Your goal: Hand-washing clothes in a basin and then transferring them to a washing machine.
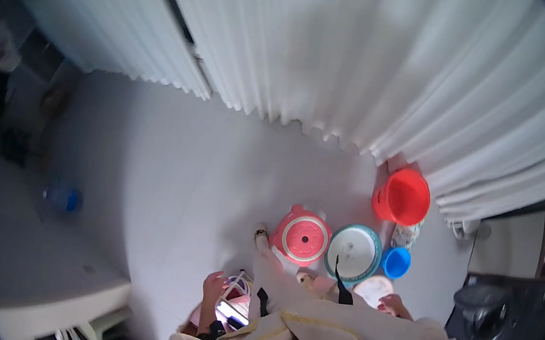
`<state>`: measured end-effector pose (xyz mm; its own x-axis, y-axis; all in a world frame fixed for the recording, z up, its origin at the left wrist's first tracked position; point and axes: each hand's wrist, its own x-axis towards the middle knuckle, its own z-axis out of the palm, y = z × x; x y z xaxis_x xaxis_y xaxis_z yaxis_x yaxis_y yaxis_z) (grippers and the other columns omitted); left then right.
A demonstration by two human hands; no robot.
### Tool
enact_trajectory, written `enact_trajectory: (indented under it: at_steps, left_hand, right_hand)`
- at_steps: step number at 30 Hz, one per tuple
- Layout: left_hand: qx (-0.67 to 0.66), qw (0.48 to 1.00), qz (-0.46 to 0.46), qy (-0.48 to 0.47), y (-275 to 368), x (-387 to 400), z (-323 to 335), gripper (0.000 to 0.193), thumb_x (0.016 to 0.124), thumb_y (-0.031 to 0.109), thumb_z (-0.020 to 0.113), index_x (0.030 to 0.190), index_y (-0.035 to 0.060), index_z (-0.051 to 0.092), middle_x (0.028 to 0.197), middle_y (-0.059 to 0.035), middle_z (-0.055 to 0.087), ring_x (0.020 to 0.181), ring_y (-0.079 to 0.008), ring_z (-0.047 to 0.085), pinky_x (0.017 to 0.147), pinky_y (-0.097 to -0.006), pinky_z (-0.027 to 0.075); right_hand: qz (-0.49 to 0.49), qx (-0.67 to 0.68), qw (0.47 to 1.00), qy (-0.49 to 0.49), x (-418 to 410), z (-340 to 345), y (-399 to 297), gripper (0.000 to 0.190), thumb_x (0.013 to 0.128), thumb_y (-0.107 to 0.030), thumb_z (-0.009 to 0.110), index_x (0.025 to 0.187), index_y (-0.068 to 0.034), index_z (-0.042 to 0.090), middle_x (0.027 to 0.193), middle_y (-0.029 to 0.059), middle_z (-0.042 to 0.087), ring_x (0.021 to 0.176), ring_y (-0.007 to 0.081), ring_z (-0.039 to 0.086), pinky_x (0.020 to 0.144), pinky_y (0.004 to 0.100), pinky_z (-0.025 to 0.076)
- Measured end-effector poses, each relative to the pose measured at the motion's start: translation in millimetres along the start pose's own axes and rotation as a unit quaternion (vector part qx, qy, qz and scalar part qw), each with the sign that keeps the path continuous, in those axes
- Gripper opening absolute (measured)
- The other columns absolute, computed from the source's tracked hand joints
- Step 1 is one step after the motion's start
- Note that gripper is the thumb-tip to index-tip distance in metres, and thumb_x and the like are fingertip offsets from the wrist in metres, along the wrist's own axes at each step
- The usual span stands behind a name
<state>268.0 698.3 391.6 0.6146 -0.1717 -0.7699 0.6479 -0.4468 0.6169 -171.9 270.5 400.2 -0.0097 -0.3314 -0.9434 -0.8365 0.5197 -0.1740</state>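
Observation:
My left hand is at the lower left, beside a white frame or handle over a pink container. A brightly lit, screen-like panel lies just below it. Whether the fingers grip the handle cannot be made out. My right hand hangs at the edge of a pale round basin, its fingers partly curled and partly hidden. Ahead of my feet are a pink plastic stool or upturned basin with a central hole and a teal-rimmed white basin.
A red bucket and a small blue bucket stand to the right, with a patterned bag-like item between them. White curtains hang ahead. At left are a blue-capped clear bottle and a pale cabinet. A dark countertop is right.

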Motion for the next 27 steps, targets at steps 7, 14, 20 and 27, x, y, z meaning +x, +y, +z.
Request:
enact_trajectory:
  at_steps: [7, 14, 20, 27]
  left_hand:
    - [0.031, 0.993, -0.117, 0.012, 57.0, 38.4, -58.9, 0.039, 0.08, 0.013, 0.052, 0.119, 0.0072, 0.048, 0.095, -0.0087, 0.063, 0.075, -0.0189, 0.062, 0.064, -0.0321, 0.045]
    - [0.066, 0.993, -0.085, -0.037, 111.8, 88.3, -40.2, 0.037, 0.083, 0.024, 0.052, 0.118, 0.0129, 0.048, 0.108, -0.0099, 0.059, 0.088, -0.0234, 0.06, 0.075, -0.0387, 0.043]
    - [0.173, 0.982, -0.018, -0.075, 155.9, 89.9, 55.8, 0.03, 0.086, 0.03, 0.049, 0.113, 0.0155, 0.051, 0.1, -0.0064, 0.061, 0.08, -0.0208, 0.06, 0.066, -0.0359, 0.044]
    - [0.335, 0.922, 0.081, -0.178, 221.6, 10.6, 189.2, 0.036, 0.085, 0.019, 0.046, 0.12, 0.0119, 0.048, 0.107, -0.0084, 0.061, 0.083, -0.0185, 0.062, 0.072, -0.0322, 0.043]
  right_hand:
    - [-0.022, 0.085, 0.995, 0.048, -39.2, 74.9, -81.7, 0.017, 0.082, -0.011, 0.054, 0.095, -0.006, 0.064, 0.078, 0.0108, 0.064, 0.065, 0.0192, 0.063, 0.052, 0.0327, 0.052]
    - [0.033, 0.102, 0.993, 0.047, -83.6, 91.1, -10.8, 0.019, 0.084, -0.017, 0.054, 0.098, -0.006, 0.062, 0.082, 0.0104, 0.064, 0.069, 0.0201, 0.065, 0.061, 0.0335, 0.053]
    - [-0.01, 0.292, 0.951, 0.097, -53.9, 75.0, 74.5, 0.018, 0.084, -0.019, 0.055, 0.097, -0.007, 0.06, 0.081, 0.0097, 0.064, 0.067, 0.0203, 0.064, 0.059, 0.0334, 0.053]
    - [-0.017, 0.504, 0.852, 0.142, -44.0, 63.0, 168.8, 0.014, 0.081, -0.013, 0.056, 0.09, -0.004, 0.061, 0.069, 0.0074, 0.061, 0.053, 0.015, 0.058, 0.043, 0.0261, 0.046]
